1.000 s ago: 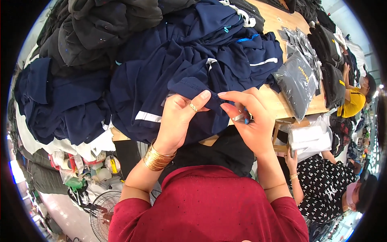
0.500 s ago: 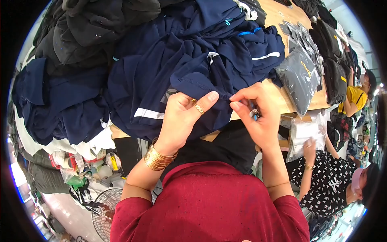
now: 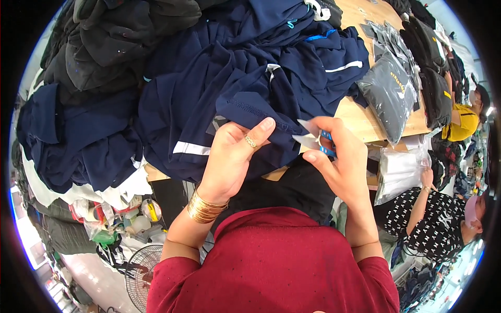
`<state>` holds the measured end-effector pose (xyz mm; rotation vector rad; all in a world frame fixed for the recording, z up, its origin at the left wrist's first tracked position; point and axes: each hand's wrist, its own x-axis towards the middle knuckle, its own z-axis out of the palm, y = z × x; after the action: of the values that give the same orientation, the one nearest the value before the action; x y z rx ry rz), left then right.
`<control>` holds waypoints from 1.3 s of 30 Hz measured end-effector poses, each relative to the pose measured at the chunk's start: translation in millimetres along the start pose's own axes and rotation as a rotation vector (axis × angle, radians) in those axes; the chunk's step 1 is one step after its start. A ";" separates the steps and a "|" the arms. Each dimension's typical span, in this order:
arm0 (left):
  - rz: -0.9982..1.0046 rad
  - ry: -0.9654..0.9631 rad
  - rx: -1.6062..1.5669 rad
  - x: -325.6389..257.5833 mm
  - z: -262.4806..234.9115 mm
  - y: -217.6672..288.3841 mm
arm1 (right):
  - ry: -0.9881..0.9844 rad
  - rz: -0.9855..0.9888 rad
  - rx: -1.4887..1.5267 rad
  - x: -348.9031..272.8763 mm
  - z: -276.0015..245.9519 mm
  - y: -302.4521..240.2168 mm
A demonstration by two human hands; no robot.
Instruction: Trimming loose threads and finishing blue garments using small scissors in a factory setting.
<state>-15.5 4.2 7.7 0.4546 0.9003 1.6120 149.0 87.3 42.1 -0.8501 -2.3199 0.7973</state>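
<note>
My left hand (image 3: 229, 156) is closed, pinching a stitched edge of a navy garment (image 3: 248, 108) between thumb and fingers. Close to its right, my right hand (image 3: 347, 159) grips small thread snips (image 3: 327, 143) with blue handles. Their two pointed blades are spread apart and directed left, beside the held edge. Whether the tips touch the cloth I cannot tell. Beneath both hands, the rest of the navy fabric spreads over the table in folds, with a white strip (image 3: 191, 148) near the left wrist.
Black garments (image 3: 104, 47) are heaped at the far left. On the wooden table (image 3: 360, 122) to the right lie a dark garment in a clear bag (image 3: 389, 94) and stacked black clothes (image 3: 433, 62). A co-worker in a black patterned shirt (image 3: 425, 224) sits at right; a fan (image 3: 138, 276) stands lower left.
My right hand has drawn back slightly from the edge, and its fingers no longer pinch there. The snips, earlier tucked in the palm, now point forward with blades spread. The left hand keeps its hold.
</note>
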 end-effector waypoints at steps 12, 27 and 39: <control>-0.026 -0.022 0.002 1.2 0.9 0.2 | 0.144 -0.150 -0.208 1.2 6.0 3.0; 0.057 0.043 0.056 0.5 8.9 -1.8 | 0.149 -0.120 -0.196 1.9 5.7 1.9; 0.047 0.027 0.060 2.1 12.5 -3.0 | 0.175 -0.101 -0.170 0.0 5.3 7.1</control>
<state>-5.1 10.2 12.9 0.4999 0.9662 1.6407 148.4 89.9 33.7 -0.8316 -2.2764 0.4694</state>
